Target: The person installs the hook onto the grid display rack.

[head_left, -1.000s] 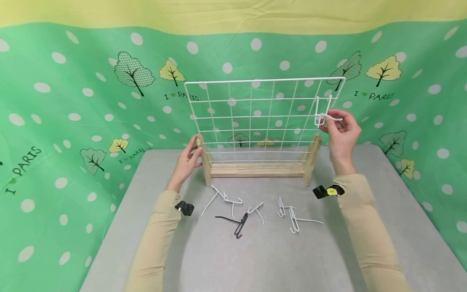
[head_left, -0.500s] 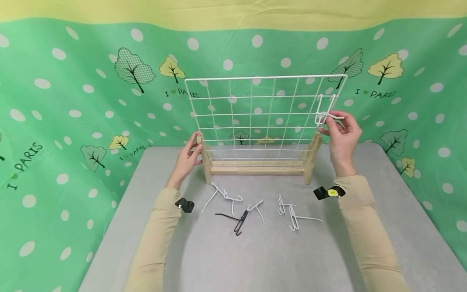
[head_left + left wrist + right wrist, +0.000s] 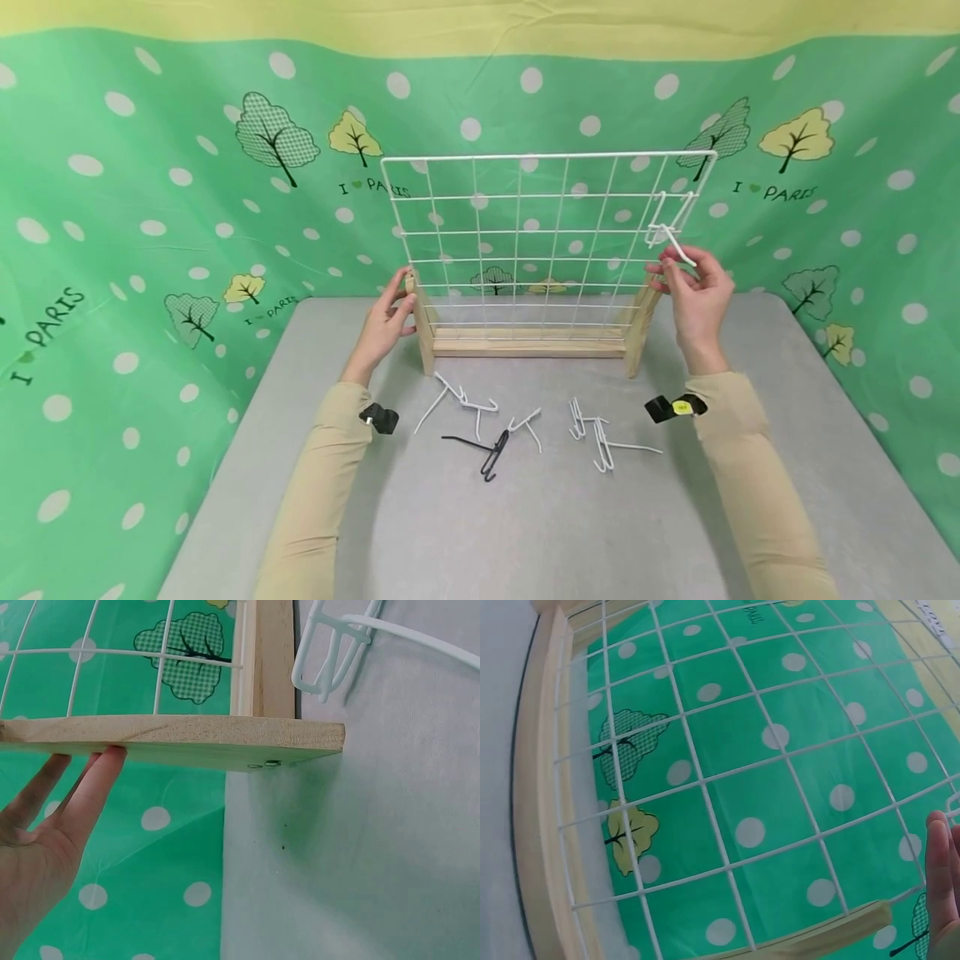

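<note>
Since 1 s ago, head view: white hook (image 3: 670, 231)'s prong has tipped down-right at upper right of grid (image 3: 525, 242), right hand (image 3: 693, 292) pinching its tip from just below; left hand (image 3: 386, 321) flat-fingered on stand's (image 3: 525, 346) left post, 1 black hook (image 3: 480, 454) + roughly 5 white loose on table (image 3: 525, 517). L wrist view: straight fingers (image 3: 90, 791) touch wood, hand relaxed. R wrist view: only fingertips (image 3: 941, 855) at right edge by grid wires, grip can't be told here.

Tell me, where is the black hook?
In the head view, the black hook lies on the grey table, among white hooks, in front of the wooden stand.
</note>
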{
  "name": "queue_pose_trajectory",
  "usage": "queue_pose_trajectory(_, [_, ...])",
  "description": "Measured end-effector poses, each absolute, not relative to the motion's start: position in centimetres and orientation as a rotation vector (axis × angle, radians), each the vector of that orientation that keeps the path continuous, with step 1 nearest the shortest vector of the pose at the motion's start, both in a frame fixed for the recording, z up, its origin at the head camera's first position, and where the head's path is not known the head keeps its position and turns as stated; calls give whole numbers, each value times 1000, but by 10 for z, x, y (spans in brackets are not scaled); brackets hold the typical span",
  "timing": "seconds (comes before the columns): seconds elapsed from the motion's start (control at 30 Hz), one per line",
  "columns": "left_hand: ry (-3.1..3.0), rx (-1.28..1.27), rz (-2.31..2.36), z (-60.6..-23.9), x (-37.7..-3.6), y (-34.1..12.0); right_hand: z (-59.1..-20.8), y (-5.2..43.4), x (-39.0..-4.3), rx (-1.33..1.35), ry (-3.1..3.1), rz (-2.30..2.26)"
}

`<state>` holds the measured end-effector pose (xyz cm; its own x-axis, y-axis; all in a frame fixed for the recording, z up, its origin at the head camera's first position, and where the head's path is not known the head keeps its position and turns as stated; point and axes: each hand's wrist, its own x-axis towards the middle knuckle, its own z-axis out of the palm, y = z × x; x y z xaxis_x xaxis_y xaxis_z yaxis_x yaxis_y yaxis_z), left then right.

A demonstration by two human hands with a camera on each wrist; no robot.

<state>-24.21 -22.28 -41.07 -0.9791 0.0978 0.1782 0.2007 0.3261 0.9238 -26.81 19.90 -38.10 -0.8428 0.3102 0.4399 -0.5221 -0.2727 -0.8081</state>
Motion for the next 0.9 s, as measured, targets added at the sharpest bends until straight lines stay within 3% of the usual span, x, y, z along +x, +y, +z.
queue_pose_trajectory(0.57, [-2460, -276, -1805, -411, -241, -225, -425, 191, -251, 349, -1741, 2018])
queue_pose_trajectory(0.9, [-2474, -283, -1797, -409, -241, -224, -432, 190, -235, 404, -1933, 1966])
